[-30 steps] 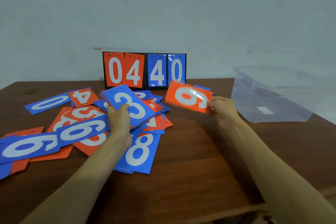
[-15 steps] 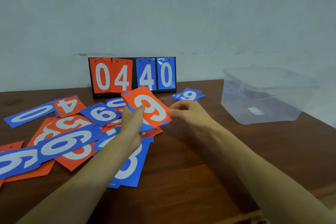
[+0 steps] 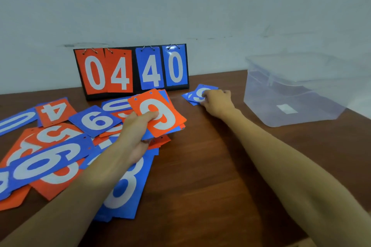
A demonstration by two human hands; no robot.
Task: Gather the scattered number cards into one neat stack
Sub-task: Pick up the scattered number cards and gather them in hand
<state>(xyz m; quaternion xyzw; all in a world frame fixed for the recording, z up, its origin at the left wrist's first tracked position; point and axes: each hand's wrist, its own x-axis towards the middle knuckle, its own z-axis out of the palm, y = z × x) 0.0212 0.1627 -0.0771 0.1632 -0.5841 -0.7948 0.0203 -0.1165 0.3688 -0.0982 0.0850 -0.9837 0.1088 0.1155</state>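
Note:
My left hand [image 3: 136,136] grips a small stack of number cards above the table, with an orange 6 card [image 3: 160,114] on top and blue cards under it. My right hand [image 3: 215,102] reaches far right of the scoreboard and rests on a few blue cards [image 3: 197,94], its fingers curled over their edge; whether it pinches them is unclear. Many orange and blue number cards [image 3: 60,146] lie scattered on the left, among them a blue 9 [image 3: 95,121], an orange 4 [image 3: 54,111] and a large blue 8 [image 3: 124,186].
A black flip scoreboard [image 3: 131,71] reading 04 40 stands at the back against the wall. A clear plastic box [image 3: 291,90] sits at the right on the brown wooden table [image 3: 200,176].
My right hand passed the orange 6 card onto the stack in my left hand, then moved right and away to the blue cards beside the scoreboard.

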